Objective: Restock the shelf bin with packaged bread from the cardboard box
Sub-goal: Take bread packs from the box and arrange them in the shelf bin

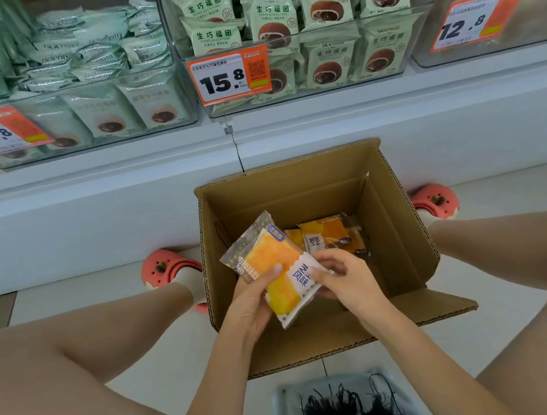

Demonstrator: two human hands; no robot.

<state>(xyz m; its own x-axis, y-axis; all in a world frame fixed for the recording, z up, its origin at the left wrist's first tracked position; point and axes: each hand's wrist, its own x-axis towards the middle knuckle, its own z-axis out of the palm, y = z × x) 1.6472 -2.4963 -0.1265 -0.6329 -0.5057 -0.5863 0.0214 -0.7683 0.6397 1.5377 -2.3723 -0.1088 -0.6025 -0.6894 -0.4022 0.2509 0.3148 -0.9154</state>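
Note:
An open cardboard box (402,226) stands on the floor between my legs. Above its near side I hold a stack of yellow bread packets (277,262) with both hands. My left hand (253,296) grips the stack from the left, thumb across the top packet. My right hand (346,279) pinches the packets' right edge, its fingers curled over the white label. More orange bread packets (332,236) lie at the bottom of the box. At the far upper right sits a clear shelf bin (500,41) with a 12.8 price tag; its contents are blurred.
Two clear bins of green chocolate-bun packets (326,4) with 15.8 price tags (230,74) fill the shelf ahead. A white shelf base (92,202) runs behind the box. My pink shoes (165,267) flank the box on the tiled floor.

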